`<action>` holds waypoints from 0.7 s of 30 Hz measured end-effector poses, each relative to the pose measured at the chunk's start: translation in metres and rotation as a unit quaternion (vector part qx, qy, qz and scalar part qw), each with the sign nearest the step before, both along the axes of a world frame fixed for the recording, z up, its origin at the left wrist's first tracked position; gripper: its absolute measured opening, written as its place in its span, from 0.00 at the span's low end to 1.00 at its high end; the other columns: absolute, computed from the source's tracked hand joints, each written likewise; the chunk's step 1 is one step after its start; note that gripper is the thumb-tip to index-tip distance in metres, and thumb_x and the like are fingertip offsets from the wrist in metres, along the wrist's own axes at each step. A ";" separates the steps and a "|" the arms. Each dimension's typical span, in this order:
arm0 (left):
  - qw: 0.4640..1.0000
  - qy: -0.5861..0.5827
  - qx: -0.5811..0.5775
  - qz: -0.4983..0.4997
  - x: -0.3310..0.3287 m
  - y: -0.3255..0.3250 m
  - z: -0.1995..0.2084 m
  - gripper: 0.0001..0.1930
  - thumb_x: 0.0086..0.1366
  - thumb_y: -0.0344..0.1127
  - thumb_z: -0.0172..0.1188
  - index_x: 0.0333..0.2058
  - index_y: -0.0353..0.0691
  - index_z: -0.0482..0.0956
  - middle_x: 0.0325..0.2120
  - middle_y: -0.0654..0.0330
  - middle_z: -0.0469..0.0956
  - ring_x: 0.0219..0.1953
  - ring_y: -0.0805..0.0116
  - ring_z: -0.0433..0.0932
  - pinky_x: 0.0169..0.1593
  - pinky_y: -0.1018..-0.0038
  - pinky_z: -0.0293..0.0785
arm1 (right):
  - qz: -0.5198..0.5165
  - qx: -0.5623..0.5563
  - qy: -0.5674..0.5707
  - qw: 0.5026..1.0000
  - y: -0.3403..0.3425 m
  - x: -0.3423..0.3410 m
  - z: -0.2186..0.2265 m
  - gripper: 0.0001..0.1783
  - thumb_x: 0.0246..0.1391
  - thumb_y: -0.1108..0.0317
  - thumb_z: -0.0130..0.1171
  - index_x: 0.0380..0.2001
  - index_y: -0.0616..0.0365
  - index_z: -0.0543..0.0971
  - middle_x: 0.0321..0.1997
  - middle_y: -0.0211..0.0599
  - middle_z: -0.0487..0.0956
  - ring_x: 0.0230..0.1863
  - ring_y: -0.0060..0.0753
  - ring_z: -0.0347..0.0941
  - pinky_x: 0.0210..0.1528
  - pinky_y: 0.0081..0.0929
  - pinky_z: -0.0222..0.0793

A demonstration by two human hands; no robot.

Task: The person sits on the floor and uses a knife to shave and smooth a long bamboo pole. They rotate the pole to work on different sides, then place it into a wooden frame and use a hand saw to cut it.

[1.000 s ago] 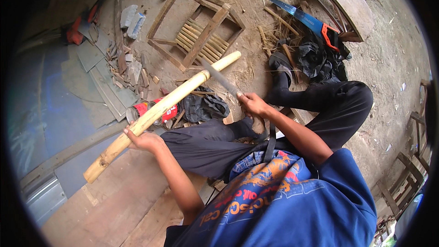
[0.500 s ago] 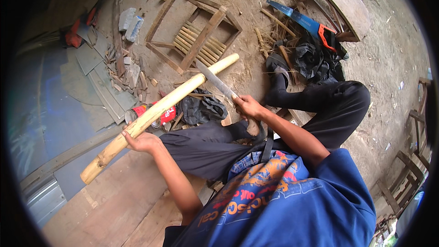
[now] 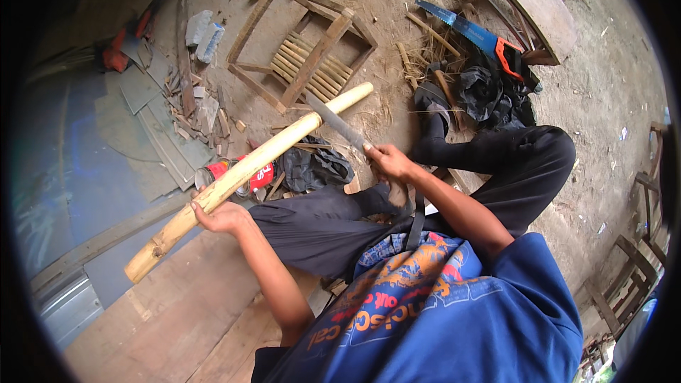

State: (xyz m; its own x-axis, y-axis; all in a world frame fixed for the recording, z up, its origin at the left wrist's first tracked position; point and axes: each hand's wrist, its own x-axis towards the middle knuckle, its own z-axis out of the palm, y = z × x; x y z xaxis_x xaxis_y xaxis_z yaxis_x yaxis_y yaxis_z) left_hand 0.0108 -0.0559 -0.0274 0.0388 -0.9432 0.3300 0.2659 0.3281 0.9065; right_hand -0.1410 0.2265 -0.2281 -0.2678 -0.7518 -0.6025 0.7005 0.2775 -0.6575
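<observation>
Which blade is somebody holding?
The knife, gripped in the right hand. The other blade, the orange-handled saw, lies with no hand on it.

Slanted pale pole (image 3: 254, 165), knife (image 3: 345, 128) across it

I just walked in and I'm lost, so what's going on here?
A person sits with a long pale pole in the left hand, gripped toward its near end, and a knife in the right hand. The blade crosses the pole close to its far end, though whether it touches is hard to tell. Beyond the pole, a wooden frame lies on the ground, and a blue saw lies to its right.
</observation>
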 end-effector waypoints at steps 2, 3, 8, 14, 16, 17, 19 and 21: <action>1.000 -0.004 0.013 0.005 -0.005 0.002 0.003 0.24 0.63 0.47 0.54 0.49 0.33 0.69 0.44 0.52 0.73 0.51 0.58 0.72 0.56 0.57 0.67 | -0.073 0.021 -0.029 0.997 -0.010 -0.001 -0.008 0.26 0.69 0.45 0.45 0.29 0.57 0.70 0.18 0.28 0.67 0.14 0.24 0.64 0.16 0.28 0.64; 1.000 0.004 0.017 0.005 -0.006 0.002 0.003 0.24 0.63 0.47 0.54 0.49 0.33 0.69 0.44 0.53 0.73 0.51 0.58 0.72 0.56 0.57 0.67 | -0.052 0.016 -0.024 0.998 -0.008 -0.001 -0.008 0.26 0.68 0.44 0.45 0.29 0.57 0.70 0.18 0.28 0.67 0.14 0.24 0.63 0.17 0.28 0.64; 0.999 0.030 0.028 0.006 -0.006 0.002 0.003 0.24 0.62 0.47 0.53 0.50 0.34 0.69 0.44 0.57 0.75 0.47 0.59 0.73 0.55 0.59 0.68 | -0.005 0.014 -0.005 1.000 -0.002 -0.004 0.000 0.26 0.68 0.44 0.45 0.29 0.57 0.70 0.18 0.27 0.67 0.14 0.23 0.62 0.16 0.28 0.63; 0.998 0.056 0.031 -0.011 -0.002 0.001 0.004 0.23 0.59 0.46 0.52 0.48 0.38 0.67 0.40 0.58 0.74 0.45 0.62 0.73 0.52 0.59 0.68 | 0.031 0.007 0.014 0.999 -0.003 -0.006 0.004 0.26 0.68 0.43 0.46 0.29 0.56 0.71 0.18 0.27 0.67 0.15 0.23 0.64 0.16 0.28 0.63; 0.998 0.053 0.034 -0.019 -0.007 0.005 0.006 0.22 0.58 0.45 0.51 0.47 0.38 0.66 0.39 0.58 0.74 0.44 0.61 0.73 0.51 0.59 0.69 | -0.034 0.023 -0.009 0.999 -0.006 -0.004 -0.017 0.26 0.68 0.43 0.46 0.29 0.57 0.71 0.18 0.27 0.67 0.15 0.23 0.65 0.15 0.28 0.63; 0.998 0.053 0.032 -0.020 -0.008 0.003 0.008 0.21 0.58 0.44 0.51 0.47 0.39 0.66 0.38 0.57 0.74 0.43 0.61 0.73 0.51 0.59 0.69 | -0.063 0.027 -0.019 0.997 -0.012 -0.006 -0.014 0.27 0.68 0.43 0.46 0.29 0.57 0.71 0.18 0.28 0.67 0.15 0.23 0.65 0.15 0.28 0.63; 0.997 0.071 0.034 -0.018 -0.002 -0.003 0.004 0.21 0.57 0.43 0.51 0.46 0.39 0.66 0.38 0.57 0.74 0.42 0.61 0.73 0.50 0.59 0.69 | -0.020 0.015 -0.006 1.000 -0.010 -0.008 -0.009 0.26 0.68 0.44 0.47 0.30 0.58 0.71 0.18 0.28 0.68 0.15 0.23 0.64 0.16 0.27 0.63; 0.996 0.074 0.039 -0.023 0.000 0.000 0.004 0.20 0.56 0.43 0.51 0.45 0.40 0.66 0.38 0.57 0.74 0.42 0.60 0.73 0.49 0.60 0.70 | 0.009 -0.001 0.001 1.000 -0.004 -0.007 -0.001 0.25 0.68 0.45 0.47 0.30 0.58 0.72 0.19 0.28 0.68 0.15 0.23 0.65 0.16 0.26 0.64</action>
State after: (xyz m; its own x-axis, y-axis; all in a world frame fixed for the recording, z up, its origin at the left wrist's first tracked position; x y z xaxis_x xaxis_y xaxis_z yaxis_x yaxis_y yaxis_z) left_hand 0.0104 -0.0555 -0.0229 0.0385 -0.9676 0.2494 0.4121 0.2427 0.8782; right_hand -0.1475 0.2222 -0.2296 -0.2545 -0.7584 -0.6000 0.6944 0.2885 -0.6592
